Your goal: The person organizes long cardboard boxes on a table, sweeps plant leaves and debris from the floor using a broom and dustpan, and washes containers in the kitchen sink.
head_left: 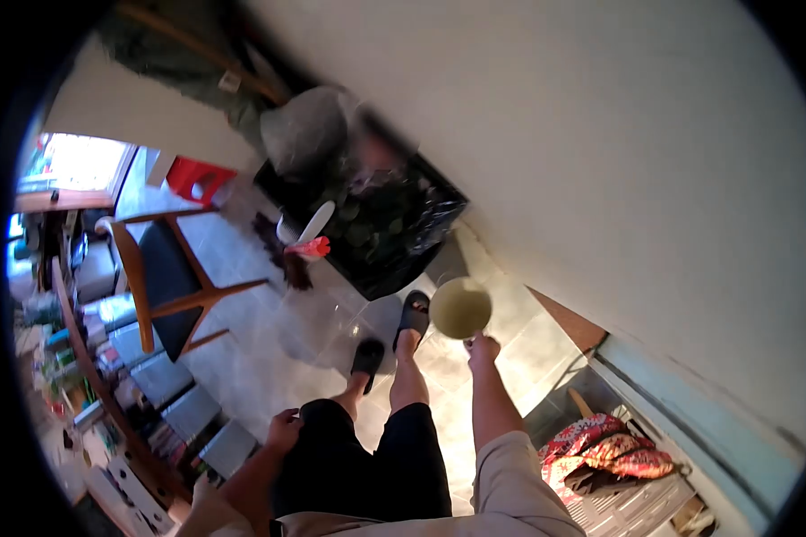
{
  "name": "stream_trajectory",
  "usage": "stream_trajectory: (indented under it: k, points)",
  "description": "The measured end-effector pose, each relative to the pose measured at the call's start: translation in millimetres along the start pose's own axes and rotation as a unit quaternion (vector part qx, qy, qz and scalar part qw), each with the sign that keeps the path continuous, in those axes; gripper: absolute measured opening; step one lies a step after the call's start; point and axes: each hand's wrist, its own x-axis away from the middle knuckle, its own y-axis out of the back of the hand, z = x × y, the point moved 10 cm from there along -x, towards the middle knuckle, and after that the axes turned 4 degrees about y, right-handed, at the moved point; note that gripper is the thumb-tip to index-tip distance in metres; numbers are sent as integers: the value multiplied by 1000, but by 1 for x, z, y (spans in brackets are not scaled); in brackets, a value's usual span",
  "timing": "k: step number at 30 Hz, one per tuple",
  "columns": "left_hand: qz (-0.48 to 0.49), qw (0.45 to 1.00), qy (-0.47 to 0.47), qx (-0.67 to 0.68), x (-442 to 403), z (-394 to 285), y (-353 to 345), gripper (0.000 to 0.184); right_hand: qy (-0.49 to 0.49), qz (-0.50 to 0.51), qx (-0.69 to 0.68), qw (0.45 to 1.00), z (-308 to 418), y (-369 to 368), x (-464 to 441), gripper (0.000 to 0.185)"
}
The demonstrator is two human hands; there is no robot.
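My right hand [482, 347] is closed around the handle of a round, pale yellow dipper [460, 308], held out in front of me over the tiled floor. I look down into its wide mouth, and cannot make out whether there is liquid in it. My left hand [284, 430] hangs beside my left thigh, its fingers loosely bent and apart, with nothing seen in it. Just ahead of the dipper is a big black container [373, 277] lined with plastic, holding green leafy plants [360, 224].
A wooden chair [172, 285] with a dark seat stands to the left. Beyond it runs a cluttered desk [88, 416] with grey boxes below. A red bag [197, 181] sits farther off. To the right are a white wall [654, 197] and a patterned red cloth [600, 452] on a crate.
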Motion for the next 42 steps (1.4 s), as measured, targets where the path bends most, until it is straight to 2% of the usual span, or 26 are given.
stream_trajectory:
  k: [1, 2, 4, 6, 7, 8, 9, 10, 12, 14, 15, 16, 18, 19, 22, 25, 28, 29, 32, 33, 35, 36, 37, 40, 41, 42]
  points:
    - [12, 998, -38, -42, 9, -20, -5, 41, 17, 9, 84, 996, 0, 19, 20, 32]
    - [23, 993, -84, -83, 17, -41, -13, 39, 45, 10, 249, 967, -8, 43, 29, 33]
    - [34, 973, -184, -139, 41, -77, -29, 35, 15, -36, 19, 999, -5, 95, 112, 34]
    - [37, 914, -371, -158, 83, -120, -50, 40, 31, -55, -45, 997, 13, 151, 206, 27]
    - [63, 886, -430, -162, 113, -147, -63, 45, 11, -86, -40, 995, 5, 179, 240, 26]
    - [93, 853, -486, -168, 158, -171, -73, 50, 24, -83, -107, 991, 15, 201, 289, 24]
    - [157, 831, -489, -214, 202, -184, -90, 62, 42, -76, -123, 989, -2, 224, 308, 23]
    - [183, 802, -526, -215, 255, -204, -100, 67, 58, -56, -218, 973, -4, 240, 343, 21]
    - [229, 744, -588, -219, 355, -223, -121, 77, 71, -74, -285, 953, -17, 268, 398, 21]
    - [305, 752, -553, -187, 390, -200, -160, 93, 113, -142, -256, 950, -41, 301, 441, 16]
    - [293, 686, -635, -199, 419, -189, -175, 102, 119, -205, -208, 949, -52, 326, 477, 20]
    - [321, 651, -661, -189, 462, -179, -184, 100, 109, -232, -235, 938, -56, 346, 525, 25]
    - [346, 650, -622, -265, 521, -153, -200, 99, 107, -258, -237, 931, -77, 371, 576, 28]
    - [361, 615, -643, -279, 540, -145, -213, 98, 113, -282, -256, 918, -94, 379, 582, 30]
    - [335, 592, -652, -334, 548, -100, -264, 67, 101, -278, -347, 890, -154, 412, 603, 29]
    - [338, 531, -669, -396, 592, -49, -328, 46, 83, -278, -448, 846, -226, 460, 621, 29]
    - [308, 470, -745, -359, 676, 5, -380, 41, 138, -323, -339, 873, -282, 551, 670, 31]
    - [328, 474, -729, -369, 699, 23, -401, 43, 149, -336, -320, 873, -299, 581, 689, 31]
    - [326, 430, -747, -388, 764, 75, -465, 46, 152, -310, -322, 882, -377, 640, 686, 31]
    - [322, 409, -760, -390, 781, 91, -490, 50, 177, -272, -420, 848, -399, 665, 697, 31]
    - [333, 387, -753, -415, 827, 122, -530, 51, 152, -322, -456, 816, -466, 706, 679, 23]
    - [333, 380, -751, -425, 856, 138, -547, 52, 120, -336, -497, 791, -499, 731, 683, 20]
    - [334, 358, -764, -421, 890, 155, -561, 52, 137, -360, -533, 753, -521, 766, 696, 19]
    - [419, 320, -764, -373, 968, 201, -611, 52, 150, -410, -607, 664, -594, 858, 724, 18]
    - [445, 343, -724, -400, 969, 214, -642, 51, 132, -429, -619, 645, -622, 887, 733, 15]
    - [451, 323, -728, -403, 985, 232, -665, 51, 135, -434, -640, 620, -657, 914, 735, 12]
